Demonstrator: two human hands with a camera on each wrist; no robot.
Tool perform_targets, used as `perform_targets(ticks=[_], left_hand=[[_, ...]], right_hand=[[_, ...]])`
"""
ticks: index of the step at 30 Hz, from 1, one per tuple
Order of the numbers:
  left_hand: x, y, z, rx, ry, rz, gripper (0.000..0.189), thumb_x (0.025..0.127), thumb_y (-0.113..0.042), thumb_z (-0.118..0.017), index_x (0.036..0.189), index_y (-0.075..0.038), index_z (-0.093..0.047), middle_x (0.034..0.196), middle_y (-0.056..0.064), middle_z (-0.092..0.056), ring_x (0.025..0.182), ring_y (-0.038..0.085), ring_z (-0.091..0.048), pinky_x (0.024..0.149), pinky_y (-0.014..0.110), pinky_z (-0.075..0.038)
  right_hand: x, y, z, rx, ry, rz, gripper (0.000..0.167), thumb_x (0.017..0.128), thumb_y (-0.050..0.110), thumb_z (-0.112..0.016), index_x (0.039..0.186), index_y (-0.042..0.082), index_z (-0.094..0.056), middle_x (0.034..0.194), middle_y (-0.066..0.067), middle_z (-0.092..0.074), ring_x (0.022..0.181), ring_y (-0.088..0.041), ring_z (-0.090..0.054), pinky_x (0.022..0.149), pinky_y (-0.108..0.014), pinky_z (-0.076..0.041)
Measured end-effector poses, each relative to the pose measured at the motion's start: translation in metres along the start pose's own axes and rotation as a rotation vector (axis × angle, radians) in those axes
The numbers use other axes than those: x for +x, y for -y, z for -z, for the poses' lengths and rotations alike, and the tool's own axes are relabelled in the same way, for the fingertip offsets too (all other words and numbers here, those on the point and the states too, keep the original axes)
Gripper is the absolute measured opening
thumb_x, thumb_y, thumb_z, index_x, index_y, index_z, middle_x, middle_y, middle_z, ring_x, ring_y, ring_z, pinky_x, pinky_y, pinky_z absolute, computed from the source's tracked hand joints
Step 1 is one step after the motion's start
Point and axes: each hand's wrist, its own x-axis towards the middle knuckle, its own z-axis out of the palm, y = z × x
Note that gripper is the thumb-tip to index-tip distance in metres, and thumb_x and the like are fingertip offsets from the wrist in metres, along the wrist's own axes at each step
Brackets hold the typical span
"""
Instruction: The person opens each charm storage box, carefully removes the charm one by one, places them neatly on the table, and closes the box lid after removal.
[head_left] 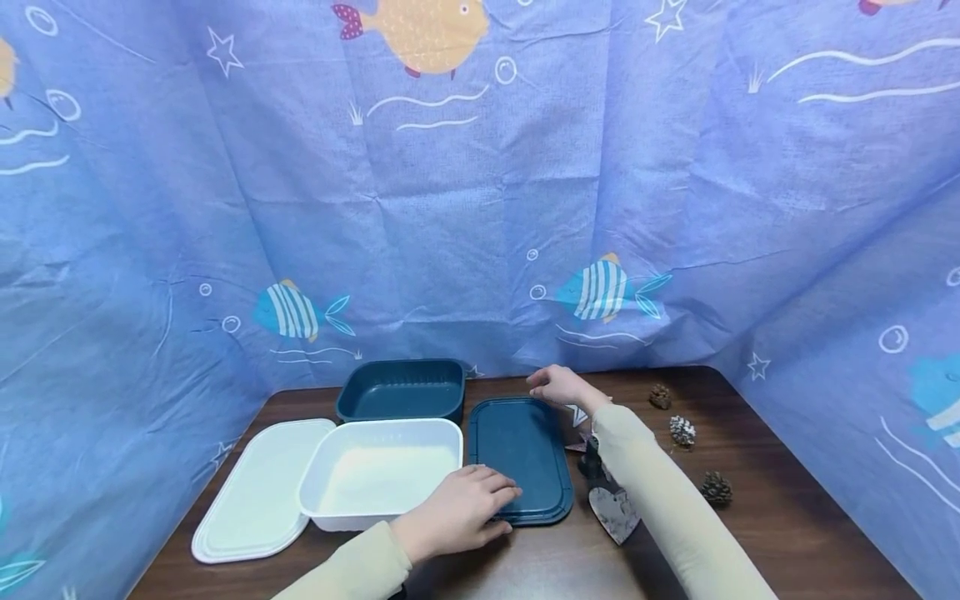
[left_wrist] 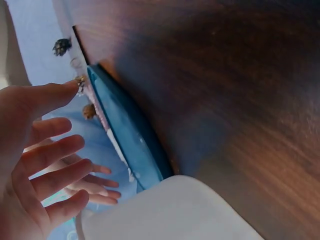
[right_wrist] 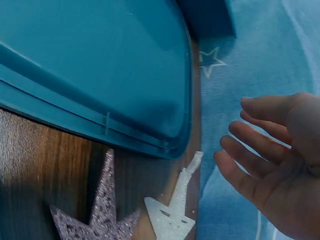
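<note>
A dark teal lid (head_left: 519, 450) lies flat on the table, right of the white container (head_left: 382, 475). My left hand (head_left: 467, 510) hovers by the lid's near left corner, fingers loosely spread in the left wrist view with nothing in them. Past the lid's far right corner is my right hand (head_left: 558, 387), its fingers relaxed and holding nothing. In the right wrist view a gap shows between those fingers and the lid's rim. Beside the lid's right edge lie a pinkish glitter star (right_wrist: 102, 215) and a white glitter ornament (right_wrist: 172, 215).
Behind the white container stands a dark teal container (head_left: 405, 392); a white lid (head_left: 258, 492) lies to its left. A heart ornament (head_left: 615, 512) sits under my right forearm. Three pinecones, one white-tipped (head_left: 682, 430), line the right side. A blue fish-print curtain (head_left: 480, 250) hangs behind the table.
</note>
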Motion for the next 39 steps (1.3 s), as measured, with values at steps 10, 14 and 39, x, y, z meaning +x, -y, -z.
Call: perform_targets(ticks=[10, 14, 39], left_hand=[[0.005, -0.004, -0.008, 0.043, 0.018, -0.043, 0.037, 0.093, -0.040, -0.072, 0.122, -0.017, -0.072, 0.113, -0.007, -0.070, 0.104, 0.008, -0.065, 0.093, 0.026, -0.052], [0.005, -0.004, -0.012, 0.049, 0.028, -0.048, 0.036, 0.093, -0.039, -0.072, 0.122, -0.017, -0.072, 0.111, -0.007, -0.070, 0.102, 0.008, -0.065, 0.090, 0.025, -0.053], [0.010, 0.002, -0.017, 0.029, 0.100, -0.063, 0.031, 0.093, -0.031, -0.074, 0.120, -0.017, -0.073, 0.109, -0.005, -0.071, 0.096, 0.006, -0.065, 0.081, 0.018, -0.054]], right_hand=[[0.006, -0.003, -0.017, -0.052, 0.060, -0.100, 0.033, 0.096, 0.009, -0.065, 0.128, -0.001, -0.067, 0.127, -0.016, -0.067, 0.123, -0.037, -0.058, 0.109, -0.059, -0.037], [0.008, -0.002, -0.019, -0.114, 0.095, -0.077, 0.034, 0.095, 0.007, -0.066, 0.127, -0.004, -0.067, 0.127, -0.018, -0.067, 0.123, -0.037, -0.058, 0.107, -0.053, -0.042], [0.016, -0.005, -0.025, -0.134, 0.136, -0.118, 0.037, 0.098, 0.009, -0.064, 0.133, -0.003, -0.063, 0.135, -0.019, -0.062, 0.128, -0.038, -0.054, 0.103, -0.048, -0.047]])
